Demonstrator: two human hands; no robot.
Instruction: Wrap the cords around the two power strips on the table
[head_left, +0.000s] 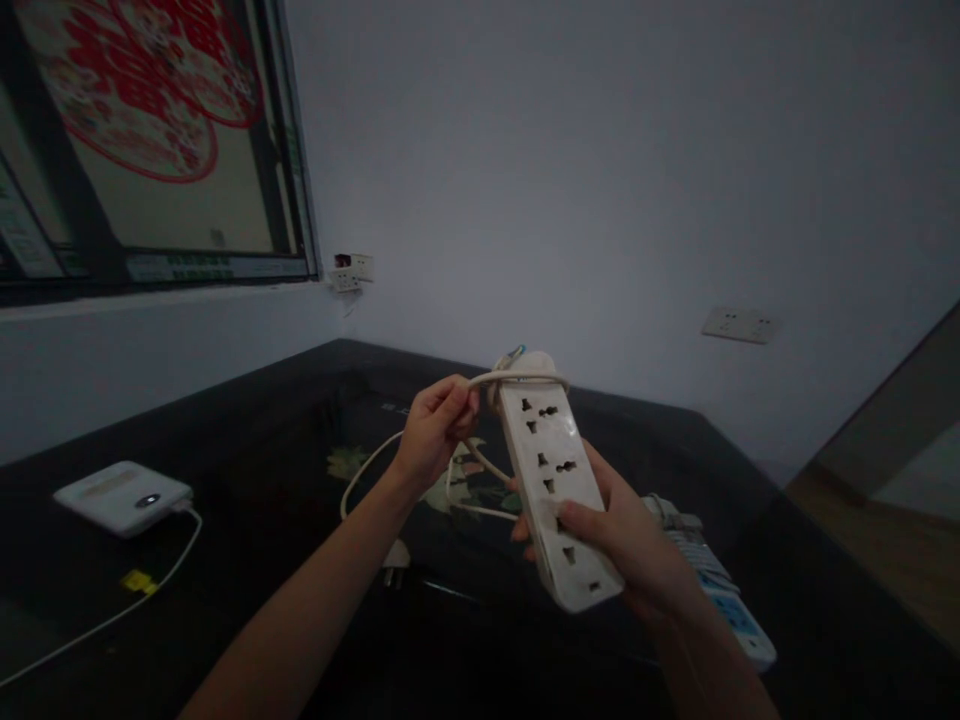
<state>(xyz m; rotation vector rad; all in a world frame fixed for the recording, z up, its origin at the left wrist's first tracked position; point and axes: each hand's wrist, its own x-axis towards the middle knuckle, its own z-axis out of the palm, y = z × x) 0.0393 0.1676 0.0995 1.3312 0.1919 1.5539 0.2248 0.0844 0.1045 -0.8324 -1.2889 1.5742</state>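
Note:
A white power strip (547,480) is tilted above the dark table, its far end pointing toward the wall. My right hand (615,525) is wrapped round its near half, thumb on the socket face and fingers beneath. My left hand (442,415) pinches the strip's pale power cord (517,377), which passes across the far end of the strip. The rest of the cord hangs in loose loops below my left hand. Near my left forearm the cord's plug (396,562) lies on the table, partly hidden by the arm.
A second power strip (739,620), wrapped with its own cord, lies behind my right forearm. On the left stand a white box-shaped device (124,497) with a cable and a small yellow tag (139,582). Wall sockets (741,325) sit above the table (300,400).

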